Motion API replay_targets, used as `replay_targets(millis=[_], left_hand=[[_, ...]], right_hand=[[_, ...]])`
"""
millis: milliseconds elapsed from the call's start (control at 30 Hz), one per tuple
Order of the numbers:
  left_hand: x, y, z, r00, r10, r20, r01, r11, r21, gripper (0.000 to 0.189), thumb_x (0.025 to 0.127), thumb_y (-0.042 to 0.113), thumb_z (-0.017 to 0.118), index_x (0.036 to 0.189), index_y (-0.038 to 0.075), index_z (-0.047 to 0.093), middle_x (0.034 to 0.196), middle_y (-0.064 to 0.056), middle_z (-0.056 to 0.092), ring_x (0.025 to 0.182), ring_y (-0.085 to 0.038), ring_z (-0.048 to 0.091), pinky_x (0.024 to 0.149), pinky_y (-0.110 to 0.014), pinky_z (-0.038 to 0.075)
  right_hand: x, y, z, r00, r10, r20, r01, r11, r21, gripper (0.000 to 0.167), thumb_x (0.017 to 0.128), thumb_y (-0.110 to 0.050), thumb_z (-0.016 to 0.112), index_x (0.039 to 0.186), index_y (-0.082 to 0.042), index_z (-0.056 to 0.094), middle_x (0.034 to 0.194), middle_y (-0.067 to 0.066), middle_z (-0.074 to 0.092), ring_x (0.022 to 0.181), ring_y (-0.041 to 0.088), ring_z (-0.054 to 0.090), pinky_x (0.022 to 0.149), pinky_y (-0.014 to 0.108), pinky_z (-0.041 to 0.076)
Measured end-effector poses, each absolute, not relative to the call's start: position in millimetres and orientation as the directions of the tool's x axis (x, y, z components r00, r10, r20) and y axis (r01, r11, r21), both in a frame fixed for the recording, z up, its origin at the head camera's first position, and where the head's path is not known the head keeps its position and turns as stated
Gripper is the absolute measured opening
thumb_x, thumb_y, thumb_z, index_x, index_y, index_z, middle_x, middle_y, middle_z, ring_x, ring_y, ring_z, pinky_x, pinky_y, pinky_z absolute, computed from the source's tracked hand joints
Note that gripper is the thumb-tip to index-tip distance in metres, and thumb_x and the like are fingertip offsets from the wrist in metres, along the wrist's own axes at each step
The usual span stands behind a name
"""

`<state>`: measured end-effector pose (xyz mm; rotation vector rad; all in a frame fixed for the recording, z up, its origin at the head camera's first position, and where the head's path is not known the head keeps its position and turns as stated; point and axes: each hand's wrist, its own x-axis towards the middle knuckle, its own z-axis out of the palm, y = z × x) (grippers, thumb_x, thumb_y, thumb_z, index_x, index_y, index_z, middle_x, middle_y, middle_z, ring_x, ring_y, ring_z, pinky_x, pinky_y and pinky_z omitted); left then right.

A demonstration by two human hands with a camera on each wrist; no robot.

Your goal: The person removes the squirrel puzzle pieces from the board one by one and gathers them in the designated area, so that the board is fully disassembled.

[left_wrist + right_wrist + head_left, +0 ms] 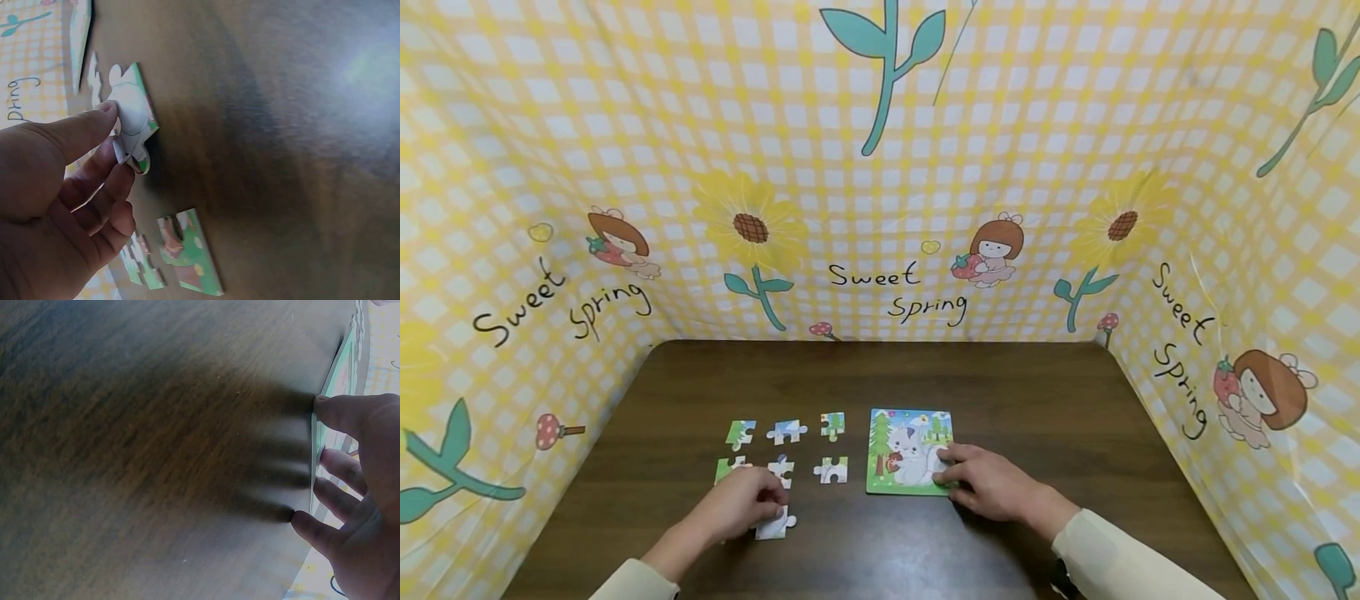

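In the left wrist view, my left hand (747, 497) pinches a white jigsaw piece (133, 109) with a green edge between thumb and fingers. The same jigsaw piece (772, 527) shows just below the hand in the head view. My right hand (996, 481) rests at the right side of a square picture board (910, 450) showing a white squirrel and trees. Its fingers extend onto the board, and the thumb touches the edge nearest me. Several other pieces lie left of the board, among them a tree piece (832, 425) and a white piece (831, 470).
More jigsaw pieces, such as a blue-topped piece (787, 432) and a green corner piece (741, 433), lie in rough rows on the dark wooden table (1000, 383). A yellow checked cloth (880, 192) rises around the back and sides. A brown-and-green piece (190, 253) lies beside the left hand.
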<state>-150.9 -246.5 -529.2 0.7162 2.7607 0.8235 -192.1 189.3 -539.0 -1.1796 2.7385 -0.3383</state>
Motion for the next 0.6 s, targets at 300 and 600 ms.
replay_targets(millis=[300, 600], left_hand=[[-145.6, -246.5, -531.7, -0.882, 0.471, -0.019, 0.38, 0.733, 0.564, 0.014, 0.083, 0.011, 0.081, 0.077, 0.019, 0.071, 0.072, 0.014, 0.06, 0.066, 0.004, 0.048, 0.06, -0.023, 0.042], [-147.7, -247.1, -531.7, -0.876, 0.482, -0.007, 0.401, 0.738, 0.542, 0.015, 0.083, 0.01, 0.081, 0.077, 0.019, 0.071, 0.071, 0.014, 0.06, 0.066, 0.004, 0.048, 0.06, -0.023, 0.043]], right_hand=[[-190.9, 189.5, -538.6, -0.685, -0.728, -0.034, -0.694, 0.665, -0.276, 0.032, 0.097, -0.024, 0.07, 0.129, -0.025, 0.073, 0.15, 0.008, 0.056, 0.14, 0.029, 0.051, 0.108, 0.049, 0.047], [-189.4, 189.5, -537.8, -0.697, -0.716, -0.044, -0.677, 0.677, -0.287, 0.033, 0.098, -0.025, 0.069, 0.131, -0.024, 0.072, 0.152, 0.008, 0.054, 0.143, 0.029, 0.048, 0.11, 0.049, 0.046]])
